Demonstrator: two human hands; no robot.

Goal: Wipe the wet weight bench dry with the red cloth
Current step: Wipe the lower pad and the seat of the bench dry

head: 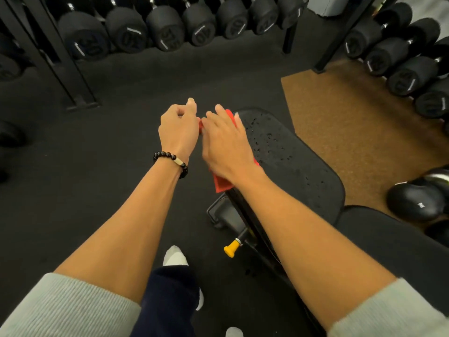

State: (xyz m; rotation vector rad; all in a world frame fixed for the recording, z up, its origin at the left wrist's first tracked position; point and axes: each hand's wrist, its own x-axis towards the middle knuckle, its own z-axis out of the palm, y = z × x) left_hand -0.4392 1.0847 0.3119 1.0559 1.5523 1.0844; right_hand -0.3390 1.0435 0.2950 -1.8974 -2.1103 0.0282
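Note:
The black weight bench [291, 156] runs from the lower right toward the middle, its seat pad dotted with water drops. A red cloth [222, 184] lies on the pad's left edge, mostly hidden under my right hand [226, 147], which lies flat on it with fingers extended. My left hand [178, 127], with a dark bead bracelet on the wrist, is just left of the bench end, its fingers pinching the cloth's far left corner.
Racks of black dumbbells [165, 30] line the back and right [408, 69]. A black rack foot [82, 103] stands at left. A brown mat [359, 132] lies right of the bench. A yellow adjustment knob [232, 249] sticks out under the bench. My feet [175, 256] stand below.

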